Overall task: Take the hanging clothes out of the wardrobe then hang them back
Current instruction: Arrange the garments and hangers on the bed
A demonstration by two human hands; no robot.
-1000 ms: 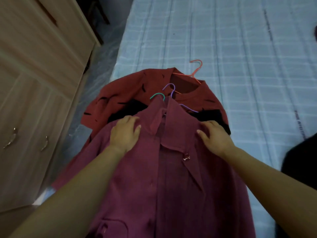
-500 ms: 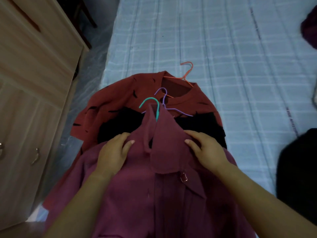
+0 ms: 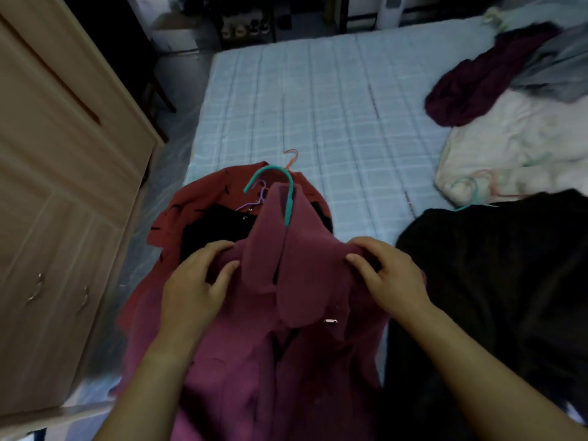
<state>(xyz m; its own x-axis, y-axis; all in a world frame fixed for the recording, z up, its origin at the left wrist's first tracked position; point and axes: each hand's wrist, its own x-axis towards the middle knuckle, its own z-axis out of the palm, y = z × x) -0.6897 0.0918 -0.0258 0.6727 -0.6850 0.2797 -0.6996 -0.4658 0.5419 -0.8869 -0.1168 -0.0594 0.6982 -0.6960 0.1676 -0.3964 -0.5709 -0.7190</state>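
Observation:
A magenta collared shirt [image 3: 305, 275] on a teal hanger [image 3: 286, 192] is lifted off a pile at the bed's near edge. My left hand [image 3: 194, 281] grips its left shoulder and my right hand [image 3: 388, 278] grips its right shoulder, fabric bunched under the fingers. Under it lie a black garment [image 3: 210, 233] on a purple hanger [image 3: 254, 202] and a red patterned top [image 3: 203, 202] on an orange hanger [image 3: 291, 157]. The wardrobe [image 3: 63, 202] stands on the left, doors closed.
The bed [image 3: 318, 106] with a pale blue checked cover runs ahead. A dark garment [image 3: 493, 281] lies at the right, a white one [image 3: 515, 148] with hangers behind it, and a maroon cloth [image 3: 471, 87] and grey cloth [image 3: 560, 65] further back. Floor runs between wardrobe and bed.
Both hands have closed on the shirt's shoulders and raised it, so the teal hanger hook now stands higher over the pile. The view has tilted up, showing more of the bed.

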